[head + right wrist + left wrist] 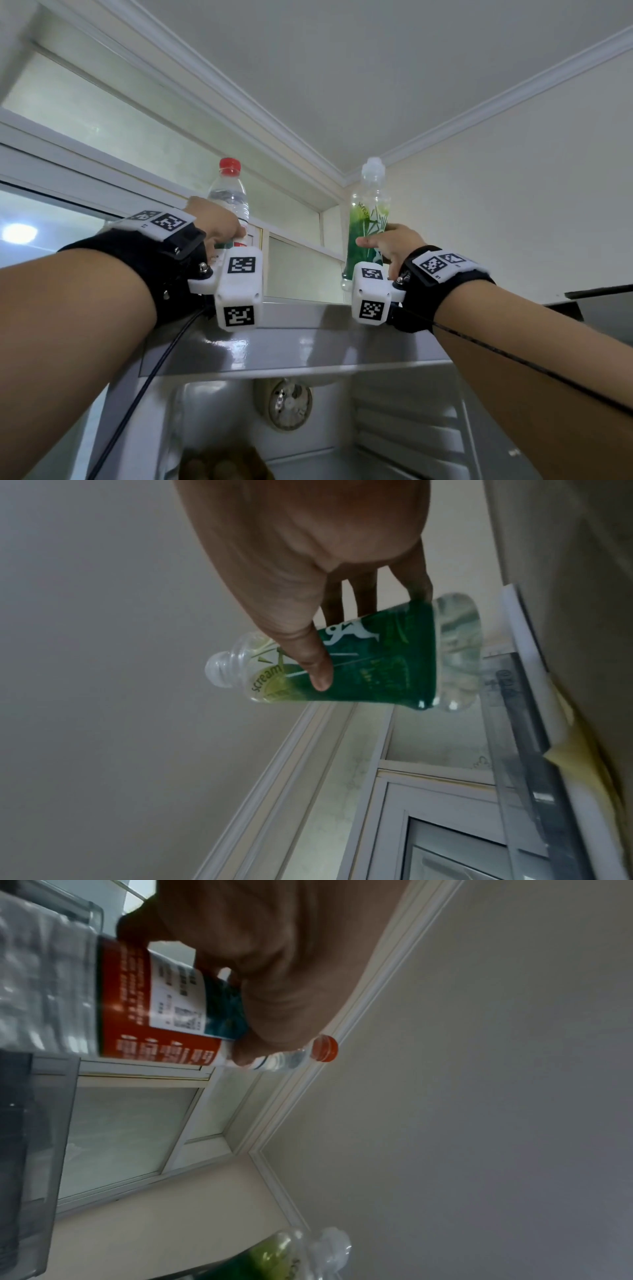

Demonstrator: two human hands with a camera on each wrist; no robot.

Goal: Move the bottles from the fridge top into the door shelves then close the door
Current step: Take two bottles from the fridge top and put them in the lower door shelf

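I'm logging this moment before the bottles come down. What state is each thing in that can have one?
Red-capped bottle: capped, upright, gripped around its label.
Green-label bottle: capped, upright, thumb and fingers around it.
Left hand: grips the red-capped bottle.
Right hand: holds the green-label bottle.
Fridge: open, interior visible below its top.
Whether either bottle's base touches the fridge top: cannot tell.

The right hand [308, 547] holds the green-labelled bottle [369, 666], the thumb [315, 666] laid across the label's front and the fingers [414, 580] curled behind the bottle. The clear cap [219, 672] points away from the grey fridge top edge [524, 723], and the bottle's clear base lies close to that edge. Beyond the bottle run a white ceiling moulding [291, 764] and a frosted window [363, 750].
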